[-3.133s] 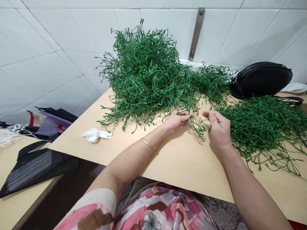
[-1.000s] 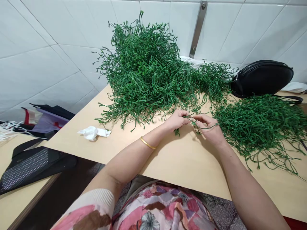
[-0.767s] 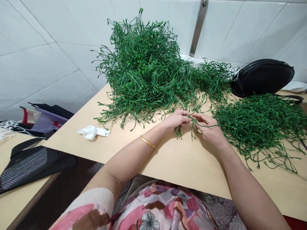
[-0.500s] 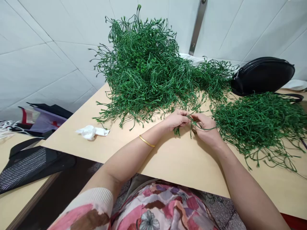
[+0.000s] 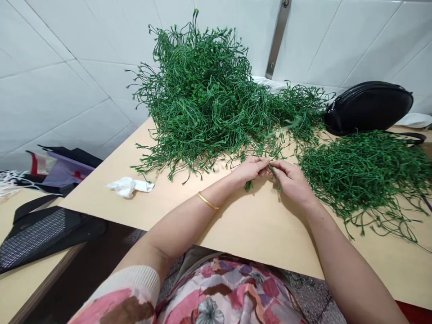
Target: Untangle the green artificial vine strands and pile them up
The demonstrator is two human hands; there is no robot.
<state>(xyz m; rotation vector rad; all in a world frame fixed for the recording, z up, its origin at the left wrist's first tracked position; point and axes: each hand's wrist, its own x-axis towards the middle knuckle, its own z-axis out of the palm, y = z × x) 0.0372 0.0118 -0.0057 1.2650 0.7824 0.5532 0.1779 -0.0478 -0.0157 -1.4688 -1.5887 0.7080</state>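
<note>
My left hand (image 5: 250, 171), with a gold bangle at the wrist, is closed on thin green stems, and their tips hang below its fingers. Fingertips nearly touching it, my right hand (image 5: 290, 180) pinches a green stem (image 5: 277, 179) that points down toward the table. Just behind both hands rises a large heap of green stems with small budded ends (image 5: 202, 99). To the right of my right hand lies a second, lower pile of green stems (image 5: 364, 173).
A black bag (image 5: 371, 105) stands against the tiled wall at the back right. Crumpled white tissue (image 5: 126, 186) lies on the pale table (image 5: 236, 229) at left. Beyond the table's left edge are a black mesh item (image 5: 43, 234) and purple cloth (image 5: 67, 168).
The fingers of both hands have shifted around the stems. The looped stem across my right hand no longer shows; a stem now points downward from its fingertips.
</note>
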